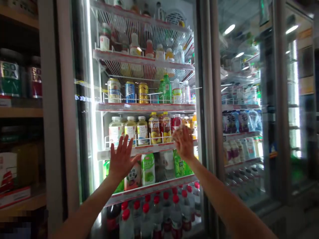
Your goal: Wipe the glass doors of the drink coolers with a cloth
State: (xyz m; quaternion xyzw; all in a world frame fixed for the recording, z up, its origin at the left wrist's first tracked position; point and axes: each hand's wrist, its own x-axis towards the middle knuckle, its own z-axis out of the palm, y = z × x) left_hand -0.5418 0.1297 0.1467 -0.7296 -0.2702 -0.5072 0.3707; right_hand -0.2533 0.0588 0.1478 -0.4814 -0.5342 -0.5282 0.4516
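Observation:
My left hand is raised with its fingers spread, palm toward the glass door of a lit drinks fridge; it appears to rest on the glass. Behind it are bottled teas and a green carton. Farther right, my right hand is closed on a crumpled, brownish cloth, held up to the same pane in front of the tea bottles. Blur hides the cloth's exact outline and part of the fingers.
Inside the fridge stand red-capped bottles at the bottom and cans higher up. On the left is a shelf with soda bottles. More glass-fronted fridges with bottles continue to the right, and lights reflect in their panes.

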